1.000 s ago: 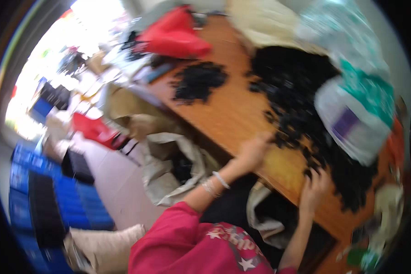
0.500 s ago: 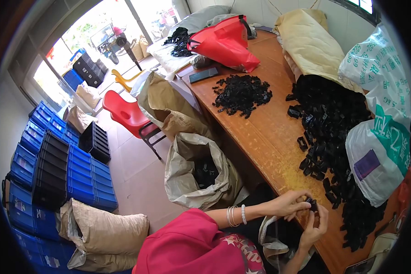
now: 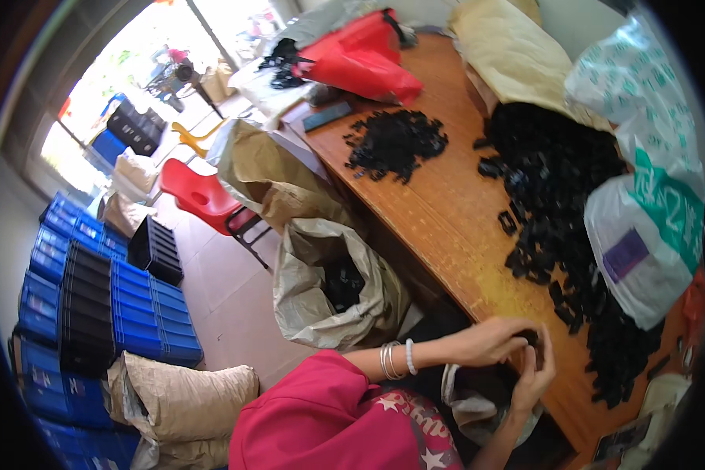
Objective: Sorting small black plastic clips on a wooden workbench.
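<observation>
1. Nearest me, at the table's (image 3: 446, 235) near edge, my left hand (image 3: 489, 341) and right hand (image 3: 534, 377) meet, fingers curled narrow around one small black part (image 3: 529, 338).
2. Beyond, along the right edge, the big black heap (image 3: 560, 204) looks mostly unworked.
3. Toward the far edge, a smaller pile (image 3: 395, 143) sits apart, with an open sack (image 3: 333, 286) below the left edge, so I judge little is done.

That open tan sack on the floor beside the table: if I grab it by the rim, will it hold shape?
Probably not. The tan sack looks floppy: its rim is crumpled and folded over. Black parts lie inside it, so the bottom may drag while the top collapses. It seems unlikely to roll.
</observation>
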The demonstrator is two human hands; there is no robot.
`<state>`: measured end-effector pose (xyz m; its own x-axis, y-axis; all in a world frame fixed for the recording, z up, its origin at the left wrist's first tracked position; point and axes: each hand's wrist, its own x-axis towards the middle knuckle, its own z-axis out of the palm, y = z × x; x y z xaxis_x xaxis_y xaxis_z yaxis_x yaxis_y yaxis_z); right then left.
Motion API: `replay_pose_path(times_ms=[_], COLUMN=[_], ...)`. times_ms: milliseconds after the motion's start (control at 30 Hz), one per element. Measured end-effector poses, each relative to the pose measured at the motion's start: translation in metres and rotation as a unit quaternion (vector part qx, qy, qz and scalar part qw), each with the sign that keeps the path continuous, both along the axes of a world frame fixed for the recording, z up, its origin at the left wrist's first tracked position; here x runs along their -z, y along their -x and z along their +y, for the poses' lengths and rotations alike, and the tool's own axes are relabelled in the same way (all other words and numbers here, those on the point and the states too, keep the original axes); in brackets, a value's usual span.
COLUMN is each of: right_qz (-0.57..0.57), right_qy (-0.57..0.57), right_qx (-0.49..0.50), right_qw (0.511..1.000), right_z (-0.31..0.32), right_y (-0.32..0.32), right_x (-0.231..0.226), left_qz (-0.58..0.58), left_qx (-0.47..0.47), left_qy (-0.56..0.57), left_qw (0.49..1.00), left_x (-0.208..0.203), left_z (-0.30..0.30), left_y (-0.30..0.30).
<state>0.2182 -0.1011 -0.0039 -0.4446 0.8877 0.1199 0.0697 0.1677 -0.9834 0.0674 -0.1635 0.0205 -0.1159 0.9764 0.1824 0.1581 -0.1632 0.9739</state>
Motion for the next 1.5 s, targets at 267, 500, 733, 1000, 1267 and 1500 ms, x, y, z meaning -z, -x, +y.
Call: replay_pose_path(times_ms=[267, 500, 733, 1000, 1267, 1500], right_qz=[0.01, -0.102, -0.331, -0.065, 0.198, 0.152], right_qy=[-0.008, -0.11, -0.37, -0.163, 0.118, -0.017], right_qx=[-0.067, -0.132, 0.118, 0.079, 0.003, 0.037], right_qw=[0.998, 0.98, 0.86, 0.981, 0.973, 0.988], right_z=[-0.002, 0.028, 0.073, 0.042, -0.004, -0.015], right_y=[-0.003, -0.028, 0.005, 0.016, 0.011, 0.024], right_x=[0.001, -0.014, 0.008, 0.0, -0.007, 0.005], left_qz=[0.108, 0.168, 0.169, -0.285, -0.231, -0.331], left_qx=[-0.019, -0.307, -0.29, -0.107, -0.058, 0.02], left_qy=[-0.046, 0.008, 0.007, 0.129, 0.122, 0.14], left_qw=[0.993, 0.937, 0.942, 0.944, 0.963, 0.933], left_x=[0.013, 0.035, 0.044, 0.008, 0.022, 0.001], left_z=[-0.011, 0.047, 0.056, 0.013, 0.002, -0.003], left_y=[0.006, 0.063, 0.079, 0.038, 0.029, 0.008])
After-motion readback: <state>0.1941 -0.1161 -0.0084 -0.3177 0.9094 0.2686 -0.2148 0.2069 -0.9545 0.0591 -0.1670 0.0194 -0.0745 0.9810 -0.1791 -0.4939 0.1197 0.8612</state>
